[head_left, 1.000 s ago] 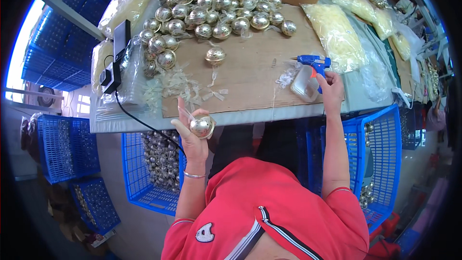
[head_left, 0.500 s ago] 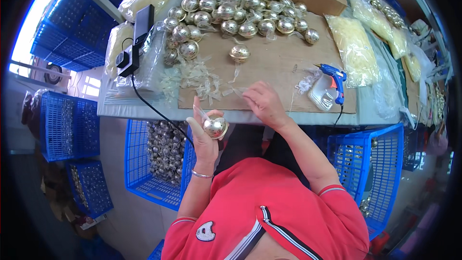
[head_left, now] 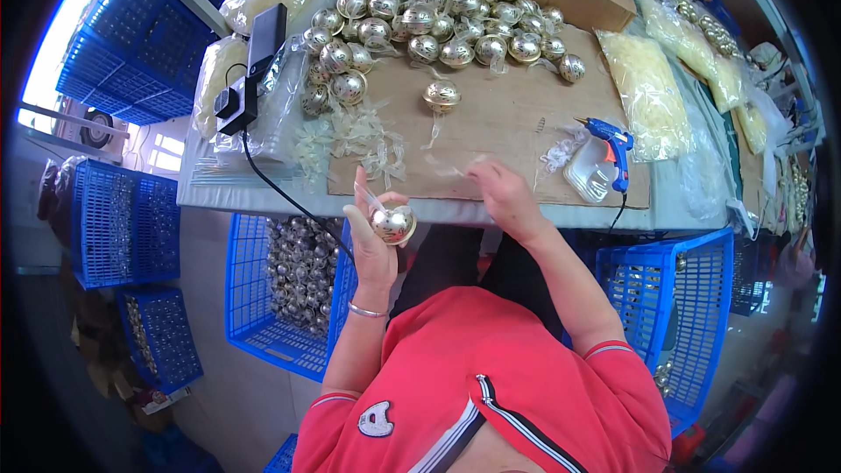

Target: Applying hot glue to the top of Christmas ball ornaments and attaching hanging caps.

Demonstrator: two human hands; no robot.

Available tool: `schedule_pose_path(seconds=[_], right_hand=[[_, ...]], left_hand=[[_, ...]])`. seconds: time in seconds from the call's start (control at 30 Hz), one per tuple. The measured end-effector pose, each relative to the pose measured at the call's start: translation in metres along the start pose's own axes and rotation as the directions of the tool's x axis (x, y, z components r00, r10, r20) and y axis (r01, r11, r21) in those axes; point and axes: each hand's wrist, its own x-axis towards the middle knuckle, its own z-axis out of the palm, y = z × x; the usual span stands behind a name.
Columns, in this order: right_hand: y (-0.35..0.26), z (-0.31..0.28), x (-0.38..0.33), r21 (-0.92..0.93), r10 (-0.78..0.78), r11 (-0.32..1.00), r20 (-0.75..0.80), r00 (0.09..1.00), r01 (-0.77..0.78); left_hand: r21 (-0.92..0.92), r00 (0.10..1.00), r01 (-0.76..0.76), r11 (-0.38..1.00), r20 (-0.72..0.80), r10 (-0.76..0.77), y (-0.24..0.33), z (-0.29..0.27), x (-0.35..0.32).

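Your cloth-covered table stretches ahead of you, with blue baskets below its front edge on both sides of you. A cardboard sheet covers its middle, bearing a heap of pale gold balls at the back. Your left hand cups a gold ball near the table's front edge, fingers curled round it; your right hand pinches a blurred translucent strip over the cardboard, left of a blue glue gun. The held ball is shiny with darker markings, a translucent ribbon rising beside your fingers.
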Motion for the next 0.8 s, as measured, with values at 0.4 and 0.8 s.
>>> schedule_pose_path(seconds=[0.4,0.8], right_hand=[[-0.055,-0.048,0.013,0.418,0.328,0.585,0.662,0.674,-0.695],[-0.044,-0.042,0.006,0.427,0.426,0.579,0.568,0.704,-0.695]], left_hand=[[0.104,0.958,0.065,0.992,0.272,-0.092,-0.021,0.026,0.01],[0.021,0.956,0.086,0.996,0.28,-0.088,-0.03,0.035,0.0]])
